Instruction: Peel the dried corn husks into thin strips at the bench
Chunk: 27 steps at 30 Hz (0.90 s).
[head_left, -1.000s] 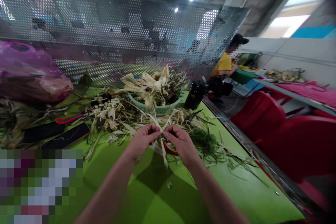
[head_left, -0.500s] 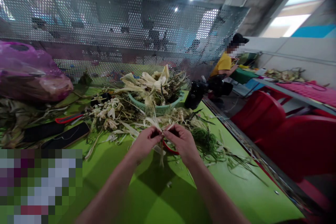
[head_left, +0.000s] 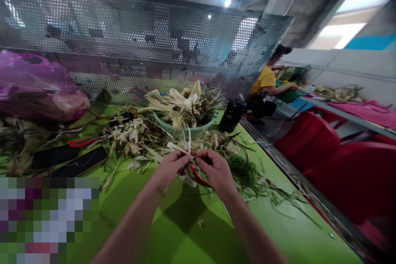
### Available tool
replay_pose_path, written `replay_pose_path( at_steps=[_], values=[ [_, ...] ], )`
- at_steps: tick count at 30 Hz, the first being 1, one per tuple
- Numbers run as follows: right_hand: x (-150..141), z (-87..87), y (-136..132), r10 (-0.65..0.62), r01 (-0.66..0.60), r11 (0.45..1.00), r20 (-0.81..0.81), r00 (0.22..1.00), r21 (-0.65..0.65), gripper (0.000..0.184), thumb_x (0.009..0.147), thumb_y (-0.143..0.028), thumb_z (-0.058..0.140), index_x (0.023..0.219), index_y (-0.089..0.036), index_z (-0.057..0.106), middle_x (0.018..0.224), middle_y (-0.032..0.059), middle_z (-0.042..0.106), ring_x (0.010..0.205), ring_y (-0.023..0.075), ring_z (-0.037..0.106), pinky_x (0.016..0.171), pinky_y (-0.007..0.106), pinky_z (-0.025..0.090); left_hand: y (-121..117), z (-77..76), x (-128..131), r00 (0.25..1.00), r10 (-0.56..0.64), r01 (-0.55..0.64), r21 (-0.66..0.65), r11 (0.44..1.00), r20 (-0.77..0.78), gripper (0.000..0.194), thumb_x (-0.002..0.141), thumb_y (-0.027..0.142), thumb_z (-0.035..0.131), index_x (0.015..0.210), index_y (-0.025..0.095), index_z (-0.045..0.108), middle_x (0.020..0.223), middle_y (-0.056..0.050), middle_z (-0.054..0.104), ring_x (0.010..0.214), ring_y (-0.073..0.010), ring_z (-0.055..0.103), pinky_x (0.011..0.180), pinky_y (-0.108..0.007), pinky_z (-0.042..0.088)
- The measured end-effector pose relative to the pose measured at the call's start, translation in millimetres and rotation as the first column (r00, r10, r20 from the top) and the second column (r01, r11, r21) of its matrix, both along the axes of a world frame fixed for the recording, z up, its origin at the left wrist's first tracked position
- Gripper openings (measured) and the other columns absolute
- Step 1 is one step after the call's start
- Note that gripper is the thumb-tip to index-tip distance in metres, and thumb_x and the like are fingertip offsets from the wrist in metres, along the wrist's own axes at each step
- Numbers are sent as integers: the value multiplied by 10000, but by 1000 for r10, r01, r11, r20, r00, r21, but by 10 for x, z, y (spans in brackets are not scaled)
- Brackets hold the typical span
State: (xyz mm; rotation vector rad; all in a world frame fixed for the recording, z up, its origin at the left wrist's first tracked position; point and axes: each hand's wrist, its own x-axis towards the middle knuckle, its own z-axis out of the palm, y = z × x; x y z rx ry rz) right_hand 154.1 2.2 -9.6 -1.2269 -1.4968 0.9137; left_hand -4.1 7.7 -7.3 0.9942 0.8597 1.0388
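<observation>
My left hand (head_left: 173, 166) and my right hand (head_left: 214, 169) meet above the green table, fingertips nearly touching. Between them they pinch pale dried husk strips (head_left: 189, 142); one end sticks up and another points to the left. My fingers hide the spot where the strips cross. Directly below lies a curved red handle (head_left: 199, 176), partly covered by my right hand. Just beyond, a light green basket (head_left: 198, 132) is heaped with dried husks (head_left: 182, 101). To the right of my right hand lies a tangle of green strands (head_left: 244, 169).
Loose husk scraps (head_left: 133, 132) cover the table's middle. At left lie a red-edged cutter (head_left: 85, 141), a dark phone-like slab (head_left: 81, 163) and a purple plastic bag (head_left: 40, 86). A black device (head_left: 232, 113) stands right of the basket. Beyond the table edge are red chairs (head_left: 309, 136) and a person in yellow (head_left: 266, 80).
The husk strips have turned between my fingers: one end now stands upright and the lower tail no longer hangs down. Both hands stay together. The view has tilted slightly.
</observation>
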Motion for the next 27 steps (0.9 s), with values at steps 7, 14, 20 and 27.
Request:
replay_pose_path(
  at_steps=[7, 14, 20, 27],
  values=[
    [-8, 130, -53, -91, -4, 917, 218, 972, 398, 58, 784, -257, 648, 823, -227, 678, 931, 69, 589, 932, 226, 541, 845, 372, 436, 59, -8, -17, 996, 71, -69, 48, 996, -50, 358, 673, 449, 687, 847, 137, 696, 617, 2, 553, 521, -84, 393, 513, -220, 305],
    [-52, 50, -61, 38, -138, 930, 284, 958, 341, 126, 843, -209, 565, 903, -235, 672, 910, 64, 612, 871, 206, 581, 792, 333, 459, 39, 60, -14, 996, 83, -83, 22, 996, -15, 326, 662, 428, 695, 800, 133, 704, 579, 11, 524, 515, -84, 399, 512, -224, 286],
    [-64, 83, -80, 50, -92, 961, 163, 985, 260, 48, 810, -247, 607, 827, -204, 615, 860, 48, 618, 814, 194, 581, 765, 303, 451, 41, 8, -31, 994, 103, -103, 14, 995, -38, 338, 676, 423, 697, 832, 125, 714, 548, 32, 455, 503, -70, 340, 495, -218, 236],
    [-53, 30, -47, 98, -98, 995, -33, 995, 1, 200, 764, -345, 641, 839, -170, 577, 787, 27, 607, 711, 162, 543, 641, 256, 431, 0, 47, -25, 997, 72, -71, -22, 997, 40, 324, 665, 395, 724, 844, 125, 723, 591, 20, 496, 513, -56, 349, 496, -198, 262]
  ],
)
